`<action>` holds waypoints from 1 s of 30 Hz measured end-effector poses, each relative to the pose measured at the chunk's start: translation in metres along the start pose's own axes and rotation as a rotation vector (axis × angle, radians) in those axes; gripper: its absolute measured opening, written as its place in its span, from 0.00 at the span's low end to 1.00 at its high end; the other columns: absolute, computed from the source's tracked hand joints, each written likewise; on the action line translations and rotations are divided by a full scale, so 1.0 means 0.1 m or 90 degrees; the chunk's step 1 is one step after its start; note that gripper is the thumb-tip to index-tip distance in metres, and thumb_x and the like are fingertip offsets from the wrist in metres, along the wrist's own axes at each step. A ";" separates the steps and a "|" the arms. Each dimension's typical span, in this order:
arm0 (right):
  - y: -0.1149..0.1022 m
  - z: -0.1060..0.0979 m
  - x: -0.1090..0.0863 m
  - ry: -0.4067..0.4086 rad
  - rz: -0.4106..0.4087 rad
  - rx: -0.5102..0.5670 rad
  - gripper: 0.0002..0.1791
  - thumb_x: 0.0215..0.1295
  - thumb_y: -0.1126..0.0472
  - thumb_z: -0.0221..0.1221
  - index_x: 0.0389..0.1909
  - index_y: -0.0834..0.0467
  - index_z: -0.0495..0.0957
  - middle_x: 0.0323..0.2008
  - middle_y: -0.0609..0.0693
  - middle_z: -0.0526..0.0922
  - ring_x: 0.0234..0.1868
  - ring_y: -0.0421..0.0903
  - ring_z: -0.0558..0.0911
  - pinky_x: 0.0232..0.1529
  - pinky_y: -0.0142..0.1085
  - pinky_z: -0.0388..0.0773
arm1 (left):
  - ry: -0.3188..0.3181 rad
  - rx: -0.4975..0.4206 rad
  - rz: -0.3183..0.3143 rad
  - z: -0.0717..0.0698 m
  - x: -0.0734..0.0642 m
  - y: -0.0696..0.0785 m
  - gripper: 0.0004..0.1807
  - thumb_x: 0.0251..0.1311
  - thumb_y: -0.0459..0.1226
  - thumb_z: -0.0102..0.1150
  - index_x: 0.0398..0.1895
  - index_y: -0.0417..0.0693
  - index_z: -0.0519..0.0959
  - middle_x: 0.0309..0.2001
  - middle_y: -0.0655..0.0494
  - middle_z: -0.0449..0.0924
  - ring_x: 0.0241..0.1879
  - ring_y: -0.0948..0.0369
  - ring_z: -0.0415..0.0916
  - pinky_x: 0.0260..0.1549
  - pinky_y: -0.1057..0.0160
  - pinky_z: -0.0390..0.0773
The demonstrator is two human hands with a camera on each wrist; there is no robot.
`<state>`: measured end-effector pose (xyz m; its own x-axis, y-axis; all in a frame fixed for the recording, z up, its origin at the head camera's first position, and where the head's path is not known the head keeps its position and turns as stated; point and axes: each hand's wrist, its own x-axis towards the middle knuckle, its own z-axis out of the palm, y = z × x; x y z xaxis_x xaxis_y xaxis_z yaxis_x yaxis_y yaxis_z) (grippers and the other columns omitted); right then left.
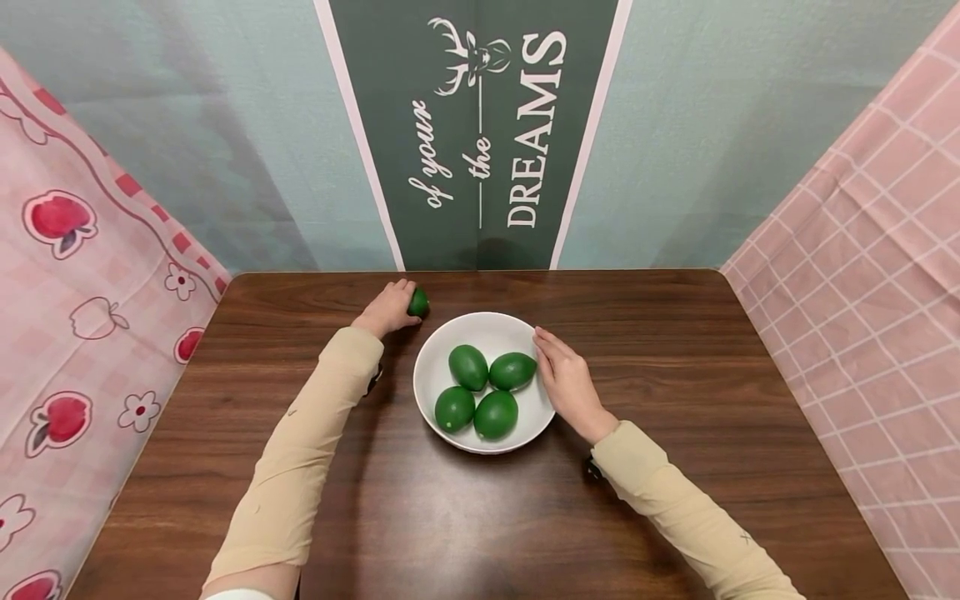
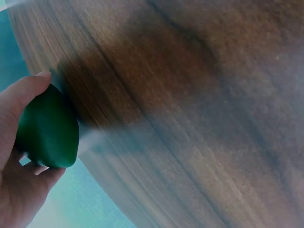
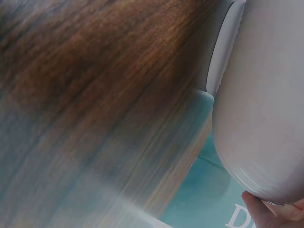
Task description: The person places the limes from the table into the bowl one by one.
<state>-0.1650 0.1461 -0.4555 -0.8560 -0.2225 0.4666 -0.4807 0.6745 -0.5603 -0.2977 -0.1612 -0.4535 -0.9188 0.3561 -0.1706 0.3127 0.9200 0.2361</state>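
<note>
Near the far edge of the table, my left hand (image 1: 392,307) grips a green lime (image 1: 419,302). In the left wrist view, the thumb lies on one side of this lime (image 2: 50,128) and fingers curl round the other. Just right of it stands a white bowl (image 1: 427,375) with several more green limes (image 1: 497,414) in it. My right hand (image 1: 568,379) holds the bowl by its right rim. Fingers touch the rim of the bowl (image 3: 266,109) in the right wrist view; the thumb's place is partly hidden.
The dark brown wooden table (image 1: 675,350) carries the bowl. A green and teal cloth with white lettering (image 1: 480,150) hangs behind its far edge. Pink patterned cloths hang at the left (image 1: 112,275) and right (image 1: 885,250).
</note>
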 end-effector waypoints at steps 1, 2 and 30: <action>0.00 0.00 0.00 -0.001 0.001 -0.001 0.14 0.65 0.69 0.50 0.48 0.70 0.76 0.54 0.59 0.75 0.55 0.53 0.73 0.54 0.42 0.71 | -0.001 0.000 0.000 0.01 0.00 0.00 0.36 0.53 0.40 0.63 0.60 0.31 0.60 0.55 0.36 0.64 0.52 0.43 0.63 0.53 0.50 0.66; 0.00 0.00 0.00 -0.002 0.002 -0.001 0.14 0.65 0.69 0.50 0.48 0.70 0.76 0.54 0.59 0.75 0.55 0.53 0.73 0.54 0.42 0.71 | -0.002 0.000 0.002 0.01 -0.01 0.00 0.35 0.53 0.40 0.63 0.60 0.31 0.60 0.55 0.36 0.64 0.52 0.43 0.63 0.53 0.50 0.66; -0.01 0.01 -0.01 0.012 -0.015 -0.011 0.14 0.64 0.69 0.51 0.48 0.71 0.76 0.53 0.59 0.75 0.55 0.53 0.74 0.55 0.41 0.70 | 0.003 -0.004 0.097 0.03 -0.24 0.14 0.31 0.53 0.41 0.62 0.55 0.33 0.63 0.49 0.39 0.67 0.47 0.47 0.65 0.48 0.52 0.68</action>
<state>-0.1636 0.1452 -0.4565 -0.8406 -0.2251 0.4927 -0.4974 0.6810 -0.5374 -0.2706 -0.1561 -0.4485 -0.8618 0.4908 -0.1282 0.4472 0.8544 0.2646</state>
